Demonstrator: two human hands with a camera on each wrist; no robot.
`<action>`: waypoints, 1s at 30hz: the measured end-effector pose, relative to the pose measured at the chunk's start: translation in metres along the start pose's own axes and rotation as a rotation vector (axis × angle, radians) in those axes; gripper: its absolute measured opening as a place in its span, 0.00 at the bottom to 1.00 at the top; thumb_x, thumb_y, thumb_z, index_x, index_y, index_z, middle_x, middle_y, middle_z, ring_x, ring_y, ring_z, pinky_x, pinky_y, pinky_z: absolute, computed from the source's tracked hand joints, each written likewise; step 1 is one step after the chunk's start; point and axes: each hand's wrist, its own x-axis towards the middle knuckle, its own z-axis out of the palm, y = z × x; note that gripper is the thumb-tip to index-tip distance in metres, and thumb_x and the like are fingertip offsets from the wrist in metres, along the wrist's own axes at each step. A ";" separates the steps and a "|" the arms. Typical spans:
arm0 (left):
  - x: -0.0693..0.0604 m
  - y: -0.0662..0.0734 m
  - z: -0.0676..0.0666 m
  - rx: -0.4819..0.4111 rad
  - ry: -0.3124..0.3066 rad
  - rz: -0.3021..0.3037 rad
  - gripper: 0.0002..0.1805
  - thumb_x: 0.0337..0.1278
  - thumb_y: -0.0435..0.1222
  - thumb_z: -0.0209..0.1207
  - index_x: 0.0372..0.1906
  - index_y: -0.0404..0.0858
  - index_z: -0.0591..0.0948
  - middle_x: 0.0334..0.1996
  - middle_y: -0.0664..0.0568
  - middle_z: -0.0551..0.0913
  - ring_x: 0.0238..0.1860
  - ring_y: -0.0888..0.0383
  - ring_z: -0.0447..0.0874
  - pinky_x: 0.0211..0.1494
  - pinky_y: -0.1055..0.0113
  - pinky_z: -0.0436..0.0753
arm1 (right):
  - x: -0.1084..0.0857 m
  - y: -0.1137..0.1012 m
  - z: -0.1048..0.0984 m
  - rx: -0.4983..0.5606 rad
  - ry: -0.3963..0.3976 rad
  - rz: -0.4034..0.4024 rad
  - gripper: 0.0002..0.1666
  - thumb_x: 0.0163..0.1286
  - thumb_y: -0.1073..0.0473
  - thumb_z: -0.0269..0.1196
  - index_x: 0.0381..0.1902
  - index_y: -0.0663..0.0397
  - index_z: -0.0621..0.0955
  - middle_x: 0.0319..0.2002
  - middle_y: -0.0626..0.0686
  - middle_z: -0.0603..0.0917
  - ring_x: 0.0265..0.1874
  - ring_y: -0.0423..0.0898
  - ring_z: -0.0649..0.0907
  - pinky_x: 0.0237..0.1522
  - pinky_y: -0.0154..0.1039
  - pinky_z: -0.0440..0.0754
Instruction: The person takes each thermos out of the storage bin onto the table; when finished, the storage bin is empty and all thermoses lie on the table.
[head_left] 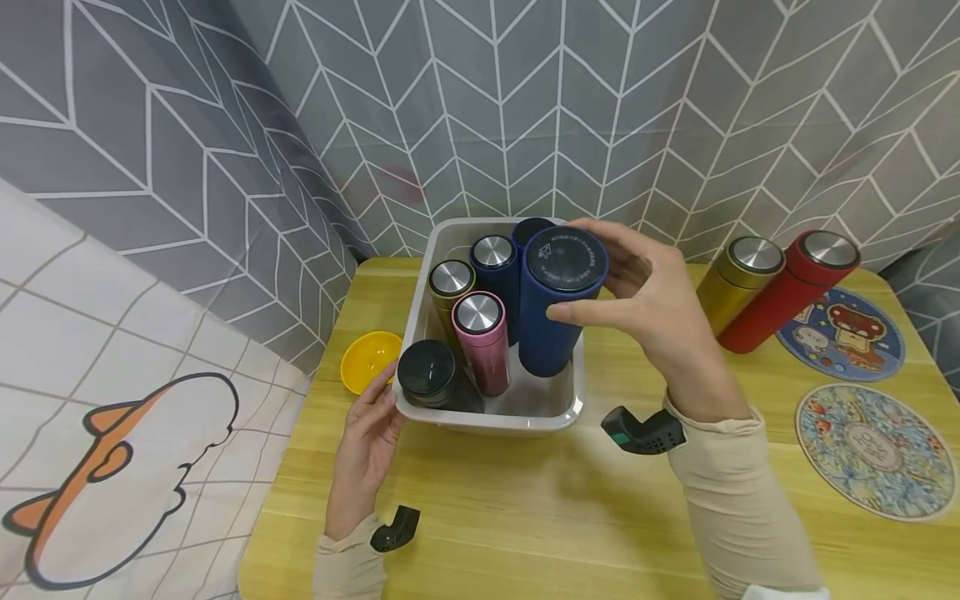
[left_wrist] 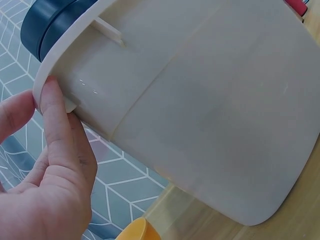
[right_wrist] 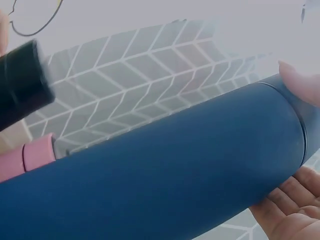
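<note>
My right hand (head_left: 652, 292) grips a big blue thermos bottle (head_left: 551, 321) near its upper end. The bottle's black, printed end faces up, and its lower part is inside a white plastic bin (head_left: 525, 422). In the right wrist view, the fingers and thumb lie on either side of the blue thermos bottle (right_wrist: 165, 160). My left hand (head_left: 369, 442) pinches the bin's rim at the front left corner, thumb and fingers on either side of the wall (left_wrist: 200, 110). Beside the blue one in the bin stand a pink bottle (head_left: 487, 358) and a black-lidded jar (head_left: 435, 375).
The bin also holds a gold bottle (head_left: 450, 283) and another blue bottle (head_left: 495, 267). A yellow bowl (head_left: 369, 362) sits left of it. At the right are a gold bottle (head_left: 738, 283), a red bottle (head_left: 787, 287) and two round mats, one blue (head_left: 877, 333), one floral (head_left: 873, 450).
</note>
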 end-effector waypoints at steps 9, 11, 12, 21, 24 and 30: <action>0.000 0.002 0.002 0.044 0.053 -0.018 0.25 0.75 0.21 0.35 0.64 0.36 0.77 0.56 0.50 0.84 0.49 0.59 0.88 0.56 0.71 0.87 | -0.021 -0.024 -0.004 0.191 -0.043 -0.191 0.49 0.36 0.89 0.71 0.63 0.68 0.77 0.54 0.58 0.85 0.51 0.53 0.84 0.54 0.36 0.88; 0.000 0.002 0.002 0.045 0.063 -0.022 0.26 0.74 0.21 0.35 0.64 0.36 0.78 0.55 0.50 0.84 0.48 0.59 0.88 0.55 0.71 0.88 | -0.025 -0.026 -0.006 0.208 -0.036 -0.212 0.50 0.35 0.91 0.69 0.63 0.71 0.75 0.54 0.60 0.85 0.51 0.54 0.83 0.53 0.38 0.89; 0.000 0.002 0.002 0.045 0.063 -0.024 0.26 0.74 0.21 0.35 0.64 0.36 0.78 0.54 0.50 0.84 0.48 0.59 0.88 0.55 0.71 0.88 | -0.027 -0.027 -0.006 0.219 -0.034 -0.224 0.50 0.35 0.91 0.69 0.63 0.73 0.75 0.54 0.61 0.85 0.51 0.54 0.83 0.53 0.38 0.89; 0.000 0.003 0.002 0.034 0.068 -0.034 0.26 0.74 0.21 0.35 0.64 0.36 0.78 0.54 0.49 0.84 0.49 0.59 0.88 0.57 0.70 0.87 | -0.040 -0.023 -0.020 0.303 -0.001 -0.248 0.51 0.34 0.94 0.65 0.63 0.79 0.71 0.56 0.66 0.82 0.52 0.55 0.84 0.51 0.40 0.90; 0.000 0.002 0.000 0.015 0.046 -0.034 0.26 0.74 0.21 0.34 0.64 0.36 0.77 0.56 0.49 0.84 0.50 0.58 0.88 0.58 0.69 0.87 | -0.045 -0.020 -0.030 0.351 0.023 -0.266 0.51 0.32 0.96 0.63 0.63 0.83 0.70 0.55 0.68 0.82 0.52 0.56 0.84 0.51 0.40 0.90; -0.002 0.002 -0.001 0.002 0.022 -0.030 0.26 0.75 0.21 0.34 0.67 0.35 0.74 0.59 0.48 0.82 0.52 0.57 0.87 0.60 0.68 0.86 | -0.051 -0.009 -0.053 0.475 0.033 -0.349 0.50 0.31 0.99 0.59 0.61 0.88 0.68 0.54 0.72 0.81 0.52 0.59 0.83 0.52 0.42 0.89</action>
